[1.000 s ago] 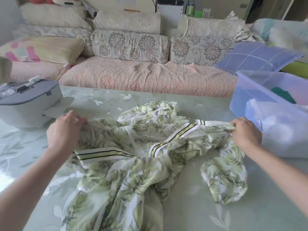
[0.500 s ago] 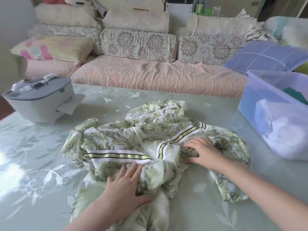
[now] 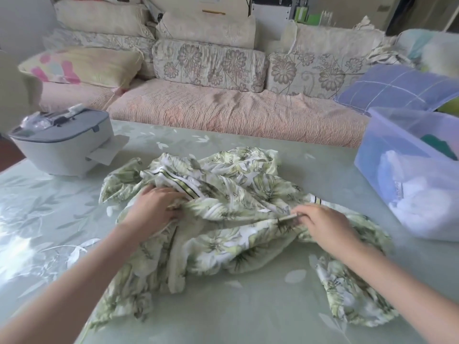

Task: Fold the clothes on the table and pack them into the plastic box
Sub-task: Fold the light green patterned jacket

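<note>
Two hands sort out a crumpled leafy garment [image 3: 231, 219] on the table [image 3: 44, 219].
The left hand [image 3: 151, 212] bunches cloth; the right hand [image 3: 325, 224] pinches an edge, likely pulling it flat. The plastic box [image 3: 377, 155] waits far right.

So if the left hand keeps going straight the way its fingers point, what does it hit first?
Probably the striped band of the leaf-print garment just ahead of the left hand, whose fingers are already in its folds.

No text, label, brand or number can be read on anything here.
</note>
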Available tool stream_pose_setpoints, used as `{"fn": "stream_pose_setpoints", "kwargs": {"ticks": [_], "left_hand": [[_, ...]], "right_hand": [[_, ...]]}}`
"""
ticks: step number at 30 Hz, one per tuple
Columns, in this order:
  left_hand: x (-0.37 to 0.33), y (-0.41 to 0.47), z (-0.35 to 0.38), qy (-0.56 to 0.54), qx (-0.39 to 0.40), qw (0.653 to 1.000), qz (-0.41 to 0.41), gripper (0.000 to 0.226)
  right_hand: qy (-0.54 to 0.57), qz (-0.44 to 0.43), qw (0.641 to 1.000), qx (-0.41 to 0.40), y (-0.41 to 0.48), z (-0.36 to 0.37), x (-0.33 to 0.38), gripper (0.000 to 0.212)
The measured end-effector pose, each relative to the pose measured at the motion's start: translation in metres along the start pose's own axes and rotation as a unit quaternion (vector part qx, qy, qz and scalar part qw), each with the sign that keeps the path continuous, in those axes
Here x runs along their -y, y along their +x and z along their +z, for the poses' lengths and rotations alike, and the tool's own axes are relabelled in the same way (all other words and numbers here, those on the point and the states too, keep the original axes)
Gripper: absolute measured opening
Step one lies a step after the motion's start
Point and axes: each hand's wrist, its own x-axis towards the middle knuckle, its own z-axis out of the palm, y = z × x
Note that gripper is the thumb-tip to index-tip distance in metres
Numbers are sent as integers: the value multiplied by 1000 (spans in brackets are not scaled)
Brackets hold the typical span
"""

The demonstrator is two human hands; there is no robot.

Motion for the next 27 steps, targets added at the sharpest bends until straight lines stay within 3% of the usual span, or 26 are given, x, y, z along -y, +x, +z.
{"fn": "stream_pose_setpoints", "kwargs": {"ticks": [2,4,6,9,12,15,18,20,21,22,24,25,27], "left_hand": [[-22,-8,-7,-18,-80,997,15,48],[-47,-27,-14,-61,-118,991,33,36],[-68,-50,-16,-128,-52,989,46,54],[-80,-76,-4,-53,97,993,46,82],[-74,-85,5,-19,162,986,24,87],[-68,-87,-2,1,113,993,14,79],[-62,-91,-11,1,74,997,14,79],[-61,-97,-19,-43,108,993,7,102],[-61,-100,-22,-81,120,989,-5,110],[-59,-100,-23,-111,123,986,-11,112],[-57,-99,-23,-104,112,988,8,104],[-58,-100,-22,-77,118,990,21,99],[-57,-101,-13,-33,138,989,46,101]], "right_hand": [[7,-14,996,-91,0,2,5,32],[47,-104,986,-118,-7,3,17,32],[69,-208,971,-94,-21,7,29,33],[27,-274,961,-5,-41,27,46,46],[-11,-245,969,-30,-42,52,48,37],[31,-211,971,-111,-34,48,46,21],[42,-160,972,-169,-30,25,46,25],[124,-81,979,-140,-26,8,39,15],[201,-42,975,-80,-25,-2,32,14],[302,-29,953,-16,-24,-15,28,15],[433,-20,901,18,-25,-39,19,28],[400,-21,916,29,-25,-47,17,36],[123,-21,992,31,-29,-46,7,30]]}}
